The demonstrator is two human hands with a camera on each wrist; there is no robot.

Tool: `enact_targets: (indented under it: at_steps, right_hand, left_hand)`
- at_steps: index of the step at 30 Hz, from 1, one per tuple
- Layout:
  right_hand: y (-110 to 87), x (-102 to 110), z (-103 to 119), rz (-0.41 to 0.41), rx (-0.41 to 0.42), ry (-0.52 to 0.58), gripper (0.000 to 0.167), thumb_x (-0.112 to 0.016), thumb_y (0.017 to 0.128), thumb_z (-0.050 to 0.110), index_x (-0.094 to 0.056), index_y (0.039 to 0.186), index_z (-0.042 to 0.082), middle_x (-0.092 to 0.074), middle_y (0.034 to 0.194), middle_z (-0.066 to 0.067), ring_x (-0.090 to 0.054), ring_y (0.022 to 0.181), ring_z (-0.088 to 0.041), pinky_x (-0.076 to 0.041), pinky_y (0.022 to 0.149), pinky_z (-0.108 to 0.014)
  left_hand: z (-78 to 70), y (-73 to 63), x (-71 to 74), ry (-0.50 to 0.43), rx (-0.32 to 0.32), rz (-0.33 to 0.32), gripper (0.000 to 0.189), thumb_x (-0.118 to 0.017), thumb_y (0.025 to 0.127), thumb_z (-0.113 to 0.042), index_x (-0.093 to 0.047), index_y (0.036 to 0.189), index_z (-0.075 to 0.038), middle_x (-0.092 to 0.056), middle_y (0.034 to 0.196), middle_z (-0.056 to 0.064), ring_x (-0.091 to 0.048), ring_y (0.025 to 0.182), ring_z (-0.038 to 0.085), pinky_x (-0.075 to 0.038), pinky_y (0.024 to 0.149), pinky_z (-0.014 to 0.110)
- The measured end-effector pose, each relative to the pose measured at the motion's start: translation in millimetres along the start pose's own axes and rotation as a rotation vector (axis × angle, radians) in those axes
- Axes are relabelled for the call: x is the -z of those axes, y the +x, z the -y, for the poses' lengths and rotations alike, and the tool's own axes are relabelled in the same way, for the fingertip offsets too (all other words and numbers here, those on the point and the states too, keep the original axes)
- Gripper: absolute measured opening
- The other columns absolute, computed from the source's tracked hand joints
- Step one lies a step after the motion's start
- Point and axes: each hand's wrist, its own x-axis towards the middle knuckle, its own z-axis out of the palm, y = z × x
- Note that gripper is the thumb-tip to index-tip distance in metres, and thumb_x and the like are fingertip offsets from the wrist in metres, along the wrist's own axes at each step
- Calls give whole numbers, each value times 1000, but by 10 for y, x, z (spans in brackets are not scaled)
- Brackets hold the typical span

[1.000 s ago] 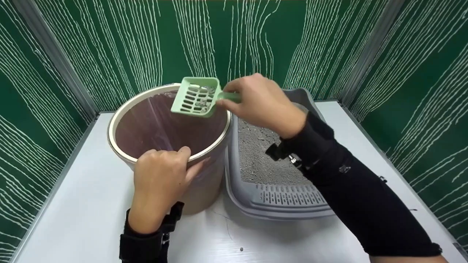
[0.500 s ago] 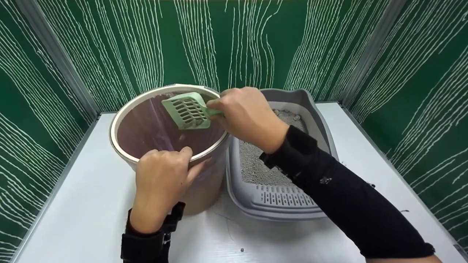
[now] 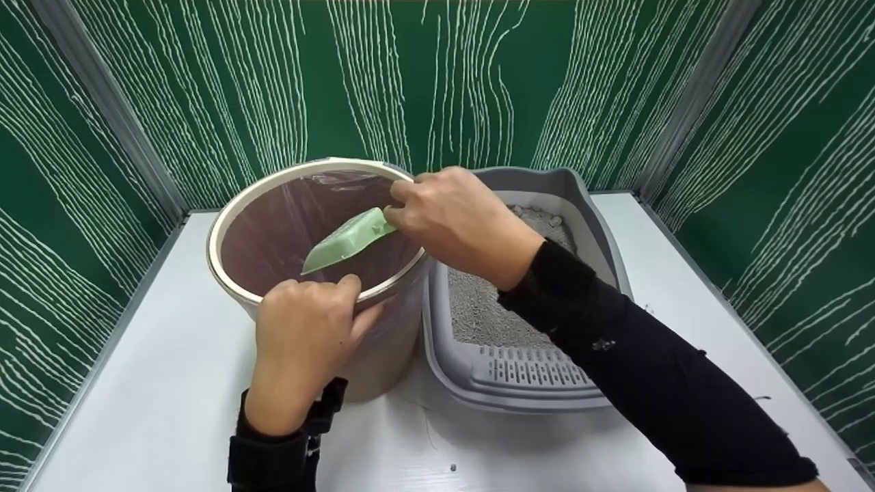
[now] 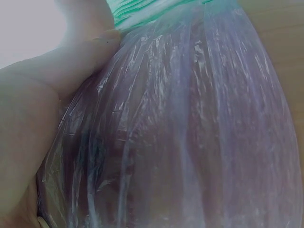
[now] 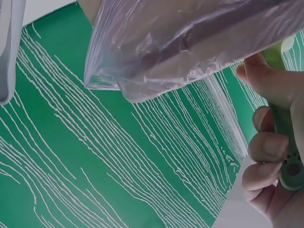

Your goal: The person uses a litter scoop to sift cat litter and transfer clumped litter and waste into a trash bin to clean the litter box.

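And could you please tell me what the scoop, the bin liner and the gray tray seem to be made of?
Green scoop: probably slightly glossy plastic, with smooth, molded-looking edges.
Bin liner: apparently thin, shiny plastic film, translucent and wrinkled.
Gray tray: likely rigid, matte plastic, with neat slots.

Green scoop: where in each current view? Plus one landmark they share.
Head: green scoop left of centre, tilted over the bin's mouth, in the right hand.
Left wrist: not in it.
Right wrist: right edge, handle gripped in that hand.
Shared landmark: the plastic liner.
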Motion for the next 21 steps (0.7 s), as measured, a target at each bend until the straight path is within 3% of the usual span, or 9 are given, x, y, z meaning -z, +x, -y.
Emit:
enact_targets:
  at_steps: [3, 6, 9, 12, 16, 18, 21]
  right_hand:
    - [-19, -6, -13, -33, -55, 94, 14, -70, 92, -3, -70, 86, 10, -63, 73, -6, -49, 51, -20, -44, 46, -39]
    - [-50, 7, -35, -113, -112, 220, 1, -74, 98, 9, -74, 98, 9, -66, 72, -6, -45, 49, -18, -41, 44, -39]
    - [-91, 79, -72, -200, -153, 310, 23, -76, 100, 22, -77, 118, 7, -73, 79, -9, -47, 47, -17, -40, 43, -34]
    - [-144, 201, -155, -307, -192, 337, 31, -74, 101, 19, -75, 129, 5, -79, 91, -13, -58, 49, -17, -43, 43, -30]
    - [-275, 343, -364, -429, -315, 314, 30, -72, 103, 17, -73, 127, -1, -80, 103, -15, -68, 57, -20, -51, 51, -29]
    - [-373, 383, -477, -411, -452, 329, 33, -71, 103, 18, -71, 130, -2, -80, 104, -15, -67, 60, -19, -50, 55, -26]
    - [-540, 405, -615, -243, -698, 381, 42, -70, 104, 21, -65, 141, 2, -78, 102, -15, -59, 60, -18, -43, 56, -23]
  left_hand:
    - [9, -6, -5, -1, 0, -3, 53, -90, 81, -45, -52, 65, -10, -46, 46, 6, -49, 40, 33, -36, 40, 44]
    - [16, -18, -4, -2, 1, 0, 54, -89, 82, -46, -52, 65, -10, -45, 46, 6, -49, 40, 34, -36, 40, 44]
    - [24, -27, -7, -3, -3, -4, 54, -89, 82, -45, -53, 65, -10, -45, 46, 6, -49, 40, 34, -36, 40, 44]
    - [29, -26, -13, 7, -11, -8, 55, -89, 82, -46, -51, 64, -10, -42, 45, 4, -47, 38, 32, -35, 39, 42]
    - [22, -13, -14, 5, -13, -13, 58, -87, 85, -48, -47, 63, -11, -37, 45, 2, -42, 37, 30, -33, 38, 41]
    - [21, -10, -12, -4, -10, -8, 59, -85, 87, -49, -46, 62, -12, -36, 45, 1, -42, 37, 29, -32, 39, 41]
    - [19, -8, -4, -8, -2, 10, 59, -86, 86, -48, -46, 63, -12, -35, 45, 0, -42, 38, 29, -32, 40, 41]
